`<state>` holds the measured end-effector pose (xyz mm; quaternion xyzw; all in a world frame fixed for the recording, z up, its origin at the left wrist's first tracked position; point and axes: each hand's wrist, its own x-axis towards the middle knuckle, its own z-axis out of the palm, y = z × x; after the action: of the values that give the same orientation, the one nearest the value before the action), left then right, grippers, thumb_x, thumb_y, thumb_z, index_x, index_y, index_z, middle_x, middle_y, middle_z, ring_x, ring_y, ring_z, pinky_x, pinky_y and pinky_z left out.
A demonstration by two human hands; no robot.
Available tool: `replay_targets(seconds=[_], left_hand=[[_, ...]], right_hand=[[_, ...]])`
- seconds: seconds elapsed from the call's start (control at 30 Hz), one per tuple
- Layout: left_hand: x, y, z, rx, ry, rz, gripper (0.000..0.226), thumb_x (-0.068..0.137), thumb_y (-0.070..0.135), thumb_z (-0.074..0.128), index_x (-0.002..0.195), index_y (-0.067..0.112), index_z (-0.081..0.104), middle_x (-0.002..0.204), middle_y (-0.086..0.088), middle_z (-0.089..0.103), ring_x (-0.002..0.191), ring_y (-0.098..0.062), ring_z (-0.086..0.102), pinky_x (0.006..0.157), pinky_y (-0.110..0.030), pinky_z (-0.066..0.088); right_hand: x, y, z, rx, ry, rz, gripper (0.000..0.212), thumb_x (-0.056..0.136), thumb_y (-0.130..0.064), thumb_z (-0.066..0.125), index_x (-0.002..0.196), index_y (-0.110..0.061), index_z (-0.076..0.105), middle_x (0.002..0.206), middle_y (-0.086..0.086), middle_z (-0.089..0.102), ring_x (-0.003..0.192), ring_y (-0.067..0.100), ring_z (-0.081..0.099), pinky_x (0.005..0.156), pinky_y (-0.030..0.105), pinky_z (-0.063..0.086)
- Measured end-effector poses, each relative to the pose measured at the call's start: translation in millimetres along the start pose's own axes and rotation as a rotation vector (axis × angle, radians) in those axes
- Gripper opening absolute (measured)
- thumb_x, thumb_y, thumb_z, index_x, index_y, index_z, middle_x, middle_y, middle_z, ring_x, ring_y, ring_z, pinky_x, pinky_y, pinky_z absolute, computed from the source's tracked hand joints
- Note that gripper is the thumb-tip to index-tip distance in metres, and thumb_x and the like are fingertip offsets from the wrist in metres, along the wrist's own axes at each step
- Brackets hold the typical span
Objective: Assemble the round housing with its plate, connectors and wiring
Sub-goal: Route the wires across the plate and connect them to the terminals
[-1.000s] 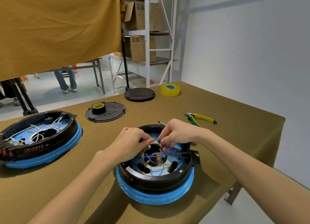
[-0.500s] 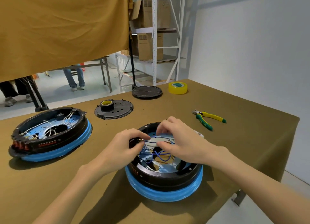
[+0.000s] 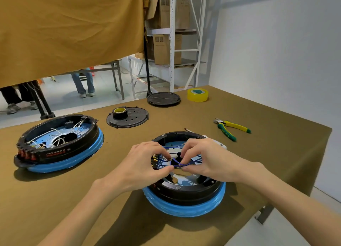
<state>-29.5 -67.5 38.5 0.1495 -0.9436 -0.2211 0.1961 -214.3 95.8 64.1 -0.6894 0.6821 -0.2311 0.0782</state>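
Since a moment ago both of my hands have drawn closer together over the middle of the round housing [image 3: 184, 194], their fingertips now almost meeting. With my left hand [image 3: 145, 164] I pinch the blue wires [image 3: 181, 164] between thumb and forefinger, and my right hand [image 3: 206, 159] pinches the same bundle from the other side, fingers curled down into the opening. Just left of the bundle a row of brass connectors [image 3: 154, 161] sits against the housing's inner wall. That housing, black with a blue ring at its base, rests on the brown-covered table [image 3: 267, 153] right in front of me. To my left sits a second housing [image 3: 59, 144] with white wires, and beyond it a perforated black plate [image 3: 132, 117] carrying a roll of black tape [image 3: 119, 113]. Farther back lie a black lid [image 3: 163, 98] and a yellow tape roll [image 3: 197, 95]; green-and-yellow pliers [image 3: 230, 128] lie to my right.
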Motion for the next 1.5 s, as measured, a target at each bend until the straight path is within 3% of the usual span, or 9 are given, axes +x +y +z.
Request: replay_targets(seconds=[0.13, 0.3, 0.43, 0.6, 0.73, 0.93, 1.17, 1.33, 1.5], left_hand=[[-1, 3, -6, -0.066, -0.006, 0.01, 0.019, 0.086, 0.046, 0.078, 0.1, 0.038, 0.068, 0.107, 0.024, 0.066, 0.111, 0.004, 0.058, 0.106, -0.037, 0.048], [-1, 3, -5, -0.077, -0.038, 0.027, 0.016, 0.082, 0.047, 0.075, 0.089, 0.038, 0.064, 0.109, 0.023, 0.066, 0.116, 0.005, 0.055, 0.122, -0.046, 0.026], [3, 10, 2, -0.037, -0.05, 0.039, 0.033, 0.076, 0.069, 0.066, 0.082, 0.038, 0.06, 0.106, 0.024, 0.065, 0.114, 0.006, 0.052, 0.122, -0.039, 0.017], [8, 15, 1, 0.024, -0.131, 0.037, 0.018, 0.086, 0.06, 0.07, 0.088, 0.043, 0.07, 0.123, 0.031, 0.058, 0.128, 0.006, 0.039, 0.123, -0.037, 0.01], [7, 14, -2, 0.006, -0.192, 0.051, 0.011, 0.089, 0.053, 0.07, 0.086, 0.042, 0.073, 0.126, 0.033, 0.053, 0.127, 0.016, 0.032, 0.12, -0.036, 0.011], [8, 15, -3, -0.013, -0.246, -0.012, 0.012, 0.091, 0.049, 0.071, 0.088, 0.038, 0.076, 0.126, 0.032, 0.05, 0.122, 0.006, 0.034, 0.116, -0.036, 0.021], [12, 20, -2, 0.001, -0.29, -0.026, 0.014, 0.089, 0.048, 0.074, 0.076, 0.044, 0.073, 0.122, 0.032, 0.053, 0.109, 0.029, 0.03, 0.122, -0.04, 0.017], [14, 20, -1, 0.026, -0.303, -0.04, 0.011, 0.09, 0.048, 0.072, 0.084, 0.041, 0.075, 0.125, 0.029, 0.056, 0.116, 0.016, 0.04, 0.125, -0.039, 0.004], [13, 17, -6, -0.041, -0.294, -0.043, 0.013, 0.091, 0.043, 0.071, 0.079, 0.036, 0.073, 0.123, 0.03, 0.056, 0.12, 0.014, 0.044, 0.123, -0.039, 0.015]], right_hand=[[-5, -1, -3, 0.002, 0.02, 0.012, 0.01, 0.086, -0.031, 0.082, 0.093, -0.035, 0.076, 0.105, -0.019, 0.059, 0.105, 0.005, 0.058, 0.09, 0.018, 0.044], [-12, 11, -11, -0.041, -0.041, 0.092, 0.023, 0.092, -0.017, 0.074, 0.11, -0.03, 0.066, 0.109, -0.018, 0.065, 0.105, -0.006, 0.056, 0.092, 0.005, 0.039], [-9, 15, -15, 0.044, 0.054, 0.106, 0.011, 0.097, -0.02, 0.07, 0.105, -0.024, 0.076, 0.102, -0.017, 0.073, 0.1, 0.0, 0.065, 0.092, 0.017, 0.049], [-8, 18, -16, 0.065, -0.076, 0.127, 0.021, 0.091, -0.028, 0.075, 0.112, -0.028, 0.073, 0.102, -0.015, 0.073, 0.102, -0.002, 0.065, 0.096, 0.021, 0.049], [-5, 22, -10, 0.036, -0.03, 0.156, 0.021, 0.093, -0.023, 0.074, 0.114, -0.026, 0.071, 0.09, -0.015, 0.074, 0.092, -0.003, 0.067, 0.106, 0.024, 0.04], [-5, 21, -6, 0.081, -0.008, 0.171, 0.018, 0.092, -0.022, 0.076, 0.109, -0.025, 0.073, 0.084, -0.009, 0.075, 0.084, 0.002, 0.069, 0.094, 0.031, 0.051], [-4, 19, -6, 0.053, -0.052, 0.164, 0.02, 0.097, -0.025, 0.069, 0.117, -0.029, 0.07, 0.086, -0.01, 0.071, 0.086, 0.007, 0.066, 0.087, 0.034, 0.053], [-2, 14, -6, -0.091, -0.217, 0.166, 0.025, 0.103, -0.024, 0.058, 0.122, -0.025, 0.074, 0.101, -0.007, 0.068, 0.093, 0.011, 0.062, 0.087, 0.036, 0.052], [-1, 13, -12, -0.066, -0.235, 0.195, 0.026, 0.099, -0.019, 0.062, 0.123, -0.026, 0.069, 0.095, -0.002, 0.064, 0.086, 0.017, 0.06, 0.083, 0.043, 0.052]])
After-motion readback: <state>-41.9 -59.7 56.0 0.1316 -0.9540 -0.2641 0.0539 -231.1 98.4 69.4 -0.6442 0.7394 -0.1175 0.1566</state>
